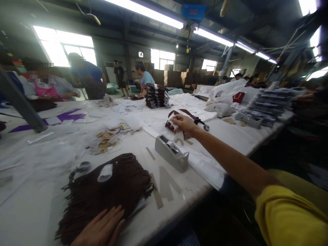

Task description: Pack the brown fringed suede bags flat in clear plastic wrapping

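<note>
A dark brown fringed bag lies flat on the table in front of me. Its near edge is under my left hand, which rests on it with the fingers stretched out. A curled white paper piece sits on the bag, and a wrapped ring-like part lies at its far left corner. My right hand reaches forward, closed on a white paper slip. Just behind and beneath that hand is another brown fringed bag, partly hidden by it.
Between the two bags stands a grey tape dispenser, with cardboard strips beside it. Loose tan tags lie further left. Stacked brown bags and a packed pile stand farther back. Co-workers are across the table, near a metal post.
</note>
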`<state>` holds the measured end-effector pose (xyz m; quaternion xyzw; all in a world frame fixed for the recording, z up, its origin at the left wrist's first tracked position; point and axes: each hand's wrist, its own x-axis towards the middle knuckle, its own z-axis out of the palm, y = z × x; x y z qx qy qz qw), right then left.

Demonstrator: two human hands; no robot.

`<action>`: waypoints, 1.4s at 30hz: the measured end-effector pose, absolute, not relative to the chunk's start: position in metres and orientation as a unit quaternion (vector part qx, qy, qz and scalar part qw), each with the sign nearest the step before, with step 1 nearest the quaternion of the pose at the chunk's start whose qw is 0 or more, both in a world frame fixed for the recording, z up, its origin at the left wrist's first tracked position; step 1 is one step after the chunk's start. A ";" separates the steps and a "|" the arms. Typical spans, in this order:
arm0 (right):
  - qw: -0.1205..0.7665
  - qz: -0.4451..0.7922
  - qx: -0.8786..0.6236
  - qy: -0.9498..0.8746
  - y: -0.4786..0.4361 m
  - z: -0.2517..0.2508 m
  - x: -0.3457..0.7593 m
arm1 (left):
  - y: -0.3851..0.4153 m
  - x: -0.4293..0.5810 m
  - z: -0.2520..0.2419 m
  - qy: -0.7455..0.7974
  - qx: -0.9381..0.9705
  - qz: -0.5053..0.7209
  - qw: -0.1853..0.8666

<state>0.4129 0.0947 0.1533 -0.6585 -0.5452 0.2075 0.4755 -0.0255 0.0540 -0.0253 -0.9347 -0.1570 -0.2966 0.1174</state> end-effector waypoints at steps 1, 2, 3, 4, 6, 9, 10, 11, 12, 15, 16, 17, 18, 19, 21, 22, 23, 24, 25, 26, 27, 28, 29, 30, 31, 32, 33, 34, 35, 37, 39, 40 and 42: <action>0.478 0.259 -0.635 -0.549 0.093 0.153 0.393 | 0.053 -0.024 -0.021 -0.182 -0.932 -0.299 0.101; 0.478 0.331 -0.600 -0.549 0.091 0.150 0.373 | 0.051 -0.023 -0.016 -0.211 -0.927 -0.299 0.079; 0.472 0.400 -0.564 -0.547 0.088 0.146 0.353 | 0.049 -0.022 -0.013 -0.235 -0.924 -0.298 0.052; 0.459 0.454 -0.532 -0.547 0.084 0.141 0.332 | 0.047 -0.021 -0.010 -0.255 -0.920 -0.297 0.021; 0.415 0.519 -0.490 -0.564 0.073 0.128 0.292 | 0.042 -0.019 -0.006 -0.297 -0.905 -0.301 -0.042; 0.329 0.572 -0.433 -0.615 0.053 0.104 0.242 | 0.037 -0.021 -0.002 -0.372 -0.862 -0.316 -0.138; 0.298 0.594 -0.406 -0.628 0.046 0.097 0.230 | 0.037 -0.023 0.000 -0.385 -0.851 -0.311 -0.175; 0.270 0.616 -0.379 -0.636 0.040 0.090 0.219 | 0.037 -0.026 0.001 -0.386 -0.844 -0.300 -0.217; 0.250 0.636 -0.356 -0.638 0.035 0.084 0.210 | 0.038 -0.029 0.003 -0.377 -0.840 -0.288 -0.263; 0.236 0.661 -0.339 -0.626 0.027 0.072 0.195 | 0.042 -0.039 0.005 -0.336 -0.808 -0.282 -0.394; 0.244 0.662 -0.343 -0.620 0.026 0.070 0.193 | 0.043 -0.041 0.005 -0.331 -0.786 -0.292 -0.432; 0.254 0.666 -0.346 -0.611 0.026 0.070 0.191 | 0.043 -0.042 0.005 -0.334 -0.761 -0.306 -0.465; 0.267 0.673 -0.346 -0.596 0.026 0.070 0.190 | 0.042 -0.041 0.004 -0.340 -0.735 -0.320 -0.492; 0.286 0.683 -0.343 -0.578 0.026 0.072 0.190 | 0.041 -0.040 0.003 -0.346 -0.713 -0.334 -0.511; 0.331 0.698 -0.343 -0.535 0.027 0.078 0.189 | 0.037 -0.035 0.001 -0.354 -0.690 -0.366 -0.514; 0.355 0.698 -0.350 -0.513 0.028 0.081 0.188 | 0.035 -0.032 -0.001 -0.356 -0.693 -0.382 -0.497; 0.381 0.694 -0.362 -0.493 0.028 0.083 0.187 | 0.033 -0.030 -0.003 -0.357 -0.704 -0.398 -0.468; 0.404 0.687 -0.376 -0.473 0.029 0.083 0.185 | 0.030 -0.028 -0.005 -0.357 -0.717 -0.415 -0.431; 0.422 0.680 -0.392 -0.454 0.031 0.083 0.183 | 0.028 -0.026 -0.007 -0.356 -0.734 -0.429 -0.388; 0.437 0.674 -0.406 -0.436 0.032 0.080 0.181 | 0.027 -0.024 -0.010 -0.354 -0.753 -0.437 -0.342; 0.446 0.669 -0.420 -0.421 0.034 0.076 0.177 | 0.025 -0.023 -0.012 -0.352 -0.772 -0.440 -0.295; 0.452 0.665 -0.431 -0.410 0.035 0.072 0.174 | 0.023 -0.022 -0.014 -0.350 -0.790 -0.436 -0.252; 0.452 0.665 -0.438 -0.402 0.036 0.066 0.170 | 0.022 -0.020 -0.016 -0.348 -0.807 -0.427 -0.213; 0.448 0.669 -0.441 -0.396 0.036 0.060 0.166 | 0.021 -0.019 -0.018 -0.345 -0.821 -0.418 -0.181; 0.444 0.676 -0.439 -0.391 0.036 0.055 0.163 | 0.019 -0.018 -0.019 -0.340 -0.829 -0.415 -0.159; 0.440 0.685 -0.436 -0.385 0.036 0.050 0.159 | 0.019 -0.017 -0.019 -0.332 -0.832 -0.418 -0.150; 0.436 0.692 -0.431 -0.380 0.035 0.046 0.157 | 0.018 -0.017 -0.020 -0.322 -0.831 -0.427 -0.154; 0.436 0.697 -0.427 -0.377 0.034 0.043 0.155 | 0.018 -0.016 -0.020 -0.310 -0.827 -0.438 -0.167; 0.440 0.697 -0.423 -0.376 0.034 0.041 0.154 | 0.018 -0.016 -0.020 -0.299 -0.821 -0.450 -0.184; 0.462 0.687 -0.414 -0.378 0.033 0.040 0.155 | 0.018 -0.017 -0.019 -0.284 -0.813 -0.459 -0.217; 0.484 0.678 -0.409 -0.372 0.033 0.043 0.159 | 0.019 -0.019 -0.019 -0.275 -0.812 -0.460 -0.231; 0.490 0.678 -0.409 -0.364 0.033 0.046 0.161 | 0.019 -0.020 -0.019 -0.273 -0.812 -0.459 -0.235; 0.495 0.678 -0.417 -0.349 0.034 0.053 0.165 | 0.018 -0.021 -0.019 -0.271 -0.808 -0.462 -0.245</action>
